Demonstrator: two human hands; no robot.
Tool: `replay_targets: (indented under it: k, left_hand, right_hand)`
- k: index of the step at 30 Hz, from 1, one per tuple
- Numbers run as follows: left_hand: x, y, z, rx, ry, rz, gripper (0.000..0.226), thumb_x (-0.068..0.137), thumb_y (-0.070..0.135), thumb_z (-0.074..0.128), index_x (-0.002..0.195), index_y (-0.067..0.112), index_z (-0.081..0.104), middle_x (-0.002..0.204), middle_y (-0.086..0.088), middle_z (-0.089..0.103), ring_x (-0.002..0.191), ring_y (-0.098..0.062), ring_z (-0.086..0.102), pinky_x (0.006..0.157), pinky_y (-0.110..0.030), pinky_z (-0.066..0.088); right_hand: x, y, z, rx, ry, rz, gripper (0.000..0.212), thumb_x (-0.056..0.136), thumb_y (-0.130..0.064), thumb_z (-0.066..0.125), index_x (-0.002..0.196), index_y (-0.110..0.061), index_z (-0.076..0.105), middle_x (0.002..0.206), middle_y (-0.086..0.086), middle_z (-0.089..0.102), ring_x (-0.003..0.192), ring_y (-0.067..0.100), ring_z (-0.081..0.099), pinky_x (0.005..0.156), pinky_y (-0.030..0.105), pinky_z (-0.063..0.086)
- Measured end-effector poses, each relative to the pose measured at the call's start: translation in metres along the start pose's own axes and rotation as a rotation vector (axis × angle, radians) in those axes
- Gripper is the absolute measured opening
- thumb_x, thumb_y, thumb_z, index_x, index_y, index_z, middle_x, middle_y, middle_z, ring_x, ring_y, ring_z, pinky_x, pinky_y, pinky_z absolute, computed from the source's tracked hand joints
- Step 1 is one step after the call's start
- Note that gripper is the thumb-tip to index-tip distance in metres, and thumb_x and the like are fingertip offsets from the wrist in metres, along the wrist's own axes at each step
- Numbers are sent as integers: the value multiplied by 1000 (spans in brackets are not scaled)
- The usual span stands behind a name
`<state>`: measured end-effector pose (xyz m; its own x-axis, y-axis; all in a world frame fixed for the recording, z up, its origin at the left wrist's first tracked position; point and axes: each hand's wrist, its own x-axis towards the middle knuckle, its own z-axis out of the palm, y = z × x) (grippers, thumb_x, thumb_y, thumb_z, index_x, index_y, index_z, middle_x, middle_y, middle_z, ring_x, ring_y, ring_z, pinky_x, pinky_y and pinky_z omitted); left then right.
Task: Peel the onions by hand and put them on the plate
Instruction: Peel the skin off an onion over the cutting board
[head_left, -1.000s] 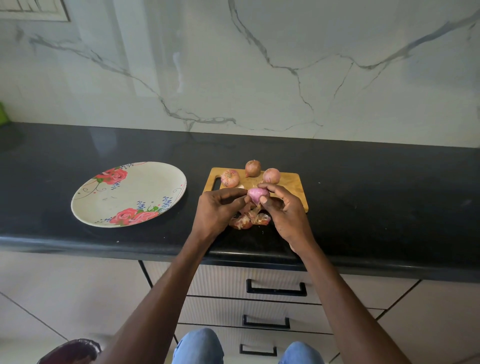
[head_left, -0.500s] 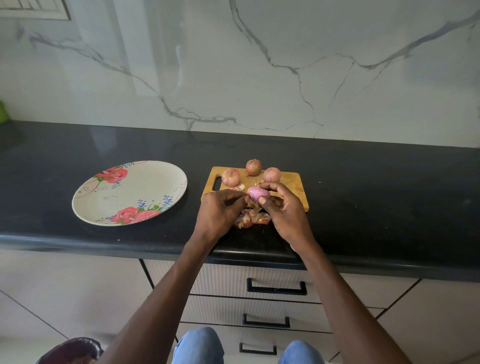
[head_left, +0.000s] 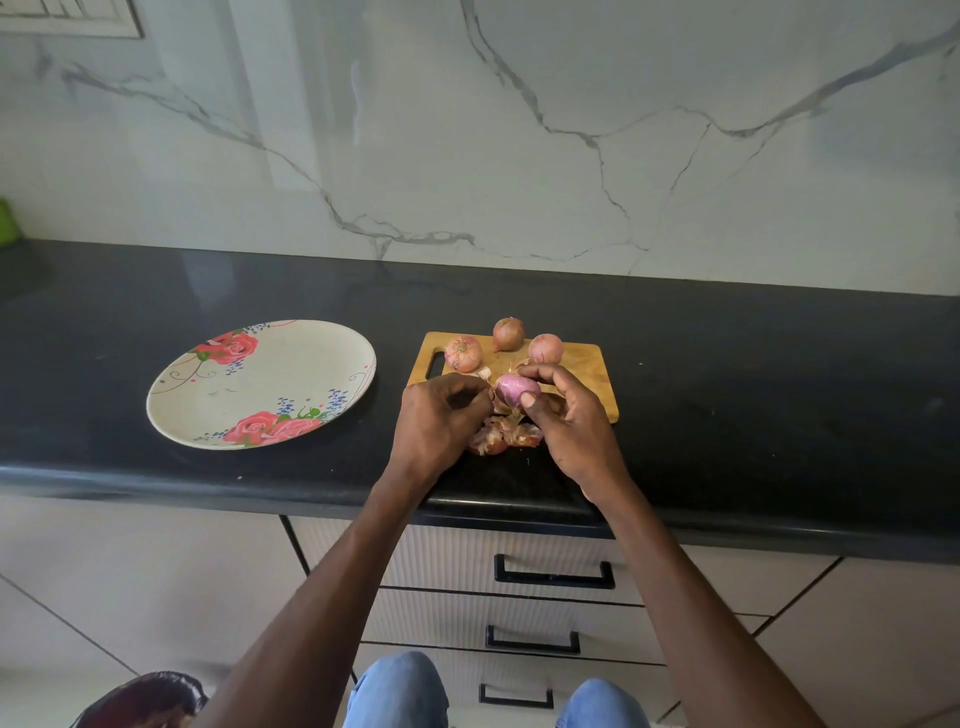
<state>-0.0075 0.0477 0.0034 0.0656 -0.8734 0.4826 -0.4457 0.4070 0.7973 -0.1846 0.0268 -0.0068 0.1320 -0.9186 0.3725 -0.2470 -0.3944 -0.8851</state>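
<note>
I find the onion in hand (head_left: 515, 388) held just above the near half of the wooden cutting board (head_left: 587, 366). The right hand (head_left: 569, 421) pinches it, fingers curled over the far side and thumb pressed on the near side. The left hand (head_left: 441, 415) sits against its left flank with fingers curled inward; I judge they are pinching a strip of skin, but the fingertips are hidden behind the knuckles and I cannot tell for certain.

Handling, by my judgement: the bulb is small, light and firm. Its exposed surface is glossy pink-purple, so it is likely slick, and I would keep the grip across its widest part, thumb opposite fingers. The remaining skin looks thin, dry and brittle; it should tear in strips, best taken at a loose edge near the root or tip.

A heap of shed skins (head_left: 501, 439), papery, crumpled and reddish-brown, lies at the near edge of the board, partly on the black counter (head_left: 779, 389), which is polished and faintly speckled.

3 unpeeled onions (head_left: 508, 333) rest along the far edge of the board, round, matte, tan-pink, with dry tips.

The plate (head_left: 171, 410) stands to the left, well apart from the board: shallow, oval, cream, smooth, with printed red roses. No onion lies on it, so I rate the task as early.
</note>
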Motion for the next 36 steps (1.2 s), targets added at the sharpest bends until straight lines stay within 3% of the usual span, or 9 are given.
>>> replay_targets:
  k: [5, 9, 14, 17, 21, 25, 30, 36]
  left_hand:
    - [2, 0, 0, -5, 22, -35, 9, 93, 12, 70, 97, 11, 78, 86, 4, 75, 77, -7, 71, 69, -29, 60]
    - [2, 0, 1, -10, 70, -79, 10, 92, 13, 69, 93, 10, 79, 82, 3, 75, 73, -12, 72, 70, -41, 60]
    - [3, -2, 0, 15, 89, -104, 13, 94, 15, 67, 98, 11, 79, 86, 4, 76, 75, -12, 72, 72, -43, 61]
    - [4, 0, 1, 70, 82, -73, 25, 95, 15, 65, 119, 11, 73, 103, 5, 74, 88, -9, 71, 81, -29, 60]
    - [5, 0, 2, 131, 105, 11, 16, 93, 14, 69, 102, 5, 78, 112, 6, 72, 99, 0, 66, 76, -3, 46]
    - [3, 3, -1, -55, -1, -45, 41, 92, 9, 70, 133, 12, 64, 118, 10, 68, 98, -1, 69, 79, -8, 51]
    - [4, 2, -4, -236, -136, -184, 30, 92, 22, 72, 120, 11, 73, 102, 0, 78, 93, -14, 74, 86, -36, 60]
    - [4, 7, -5, -459, -177, -219, 21, 91, 7, 70, 110, 15, 74, 93, -4, 79, 79, -15, 75, 74, -24, 60]
  right_hand:
    - [0, -1, -1, 22, 6, 29, 20, 101, -19, 60, 121, -25, 63, 122, -3, 68, 110, 11, 65, 88, 32, 57]
    - [1, 0, -1, 87, 13, 60, 20, 103, -15, 56, 120, -21, 64, 121, -2, 68, 109, 12, 67, 95, 39, 57]
    - [0, -2, -1, 122, 13, 86, 19, 104, -13, 53, 116, -23, 65, 121, -3, 68, 110, 11, 67, 98, 44, 56]
    - [0, -2, 0, 127, 14, 95, 18, 104, -17, 53, 114, -27, 65, 119, -6, 69, 110, 12, 68, 97, 47, 56]
    - [1, 1, 0, 99, 23, 84, 15, 104, -24, 54, 113, -30, 64, 119, -5, 69, 110, 15, 67, 95, 51, 57]
    - [1, 0, 1, 99, 23, 74, 13, 104, -27, 56, 112, -33, 64, 119, -5, 69, 110, 15, 67, 94, 52, 57]
    - [1, 1, 0, 91, 18, 59, 16, 102, -29, 59, 116, -24, 64, 121, -2, 68, 112, 16, 67, 95, 52, 57]
    - [1, 0, 1, 122, -10, 49, 14, 99, -32, 63, 112, -33, 65, 120, 1, 70, 113, 18, 68, 95, 54, 56]
